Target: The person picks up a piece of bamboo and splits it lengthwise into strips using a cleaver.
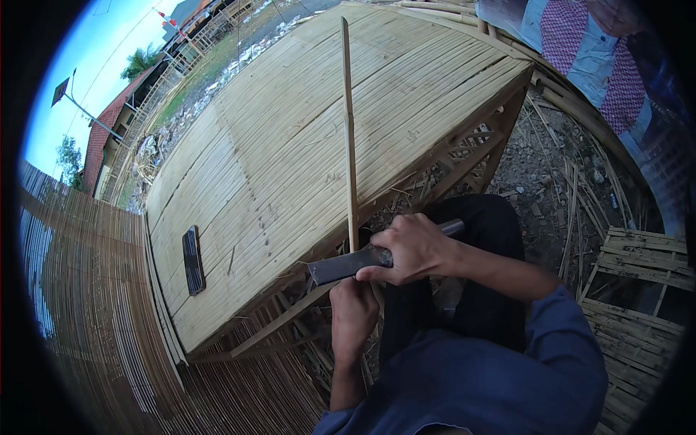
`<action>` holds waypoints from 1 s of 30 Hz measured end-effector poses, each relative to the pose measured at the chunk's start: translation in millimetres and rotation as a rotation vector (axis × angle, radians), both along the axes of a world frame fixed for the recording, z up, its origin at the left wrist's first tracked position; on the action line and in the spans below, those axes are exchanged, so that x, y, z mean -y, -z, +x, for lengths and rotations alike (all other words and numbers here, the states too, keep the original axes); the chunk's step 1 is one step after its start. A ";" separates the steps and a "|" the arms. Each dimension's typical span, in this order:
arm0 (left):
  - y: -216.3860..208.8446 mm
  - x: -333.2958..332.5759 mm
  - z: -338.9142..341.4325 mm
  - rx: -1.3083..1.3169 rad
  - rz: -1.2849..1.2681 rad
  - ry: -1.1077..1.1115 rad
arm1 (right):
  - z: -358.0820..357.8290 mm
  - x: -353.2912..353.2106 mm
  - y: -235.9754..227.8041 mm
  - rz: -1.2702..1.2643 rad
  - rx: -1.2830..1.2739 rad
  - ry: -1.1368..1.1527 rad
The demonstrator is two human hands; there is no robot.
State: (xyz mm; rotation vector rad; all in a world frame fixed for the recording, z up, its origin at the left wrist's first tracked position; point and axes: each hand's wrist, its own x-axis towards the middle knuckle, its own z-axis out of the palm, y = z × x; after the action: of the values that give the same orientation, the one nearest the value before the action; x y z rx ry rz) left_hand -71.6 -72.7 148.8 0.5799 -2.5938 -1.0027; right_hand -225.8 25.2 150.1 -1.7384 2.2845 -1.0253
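Observation:
A long, narrow bamboo strip [350, 156] runs away from me over the near edge of a slatted bamboo table [290, 138]. My left hand [354, 312] is closed in a fist at the strip's near end, just below the blade; the strip's lower end is hidden there. In my right hand [413, 250] is a chopping knife [337, 268] with a broad, dark blade. Its blade points left and lies across the strip, close above my left fist. The butt of its handle sticks out to the right beyond my fingers.
A dark phone-like slab [193, 261] lies on the table's left part. Bamboo slat screening [87, 290] stands at the left. To the right are a patterned cloth or banner [580, 58], bamboo scraps on the ground, and a slatted bamboo frame [638, 319]. My legs [486, 239] are under the knife.

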 end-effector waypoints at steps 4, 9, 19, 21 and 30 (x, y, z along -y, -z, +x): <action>-17.5 -14.1 -0.9 0.059 0.091 -0.092 | -23.7 6.5 -5.6 0.097 0.206 0.162; -20.1 -13.5 0.4 0.092 0.062 -0.079 | -10.4 7.0 -5.7 -0.069 -0.066 0.059; -10.1 -16.1 9.0 0.014 0.000 -0.053 | -12.0 -0.8 -9.9 0.173 0.136 0.080; -5.9 -15.0 13.2 0.003 -0.038 -0.009 | -3.3 -1.0 -5.7 0.177 0.034 0.030; -2.6 -21.0 29.8 0.053 0.008 -0.035 | -11.7 -4.3 -4.1 0.098 0.132 0.061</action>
State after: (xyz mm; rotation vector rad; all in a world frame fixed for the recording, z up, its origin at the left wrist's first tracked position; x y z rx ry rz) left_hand -41.8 -51.7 151.4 0.6606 -2.6169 -0.9996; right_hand -237.5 29.5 154.2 -1.5258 2.2774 -0.9893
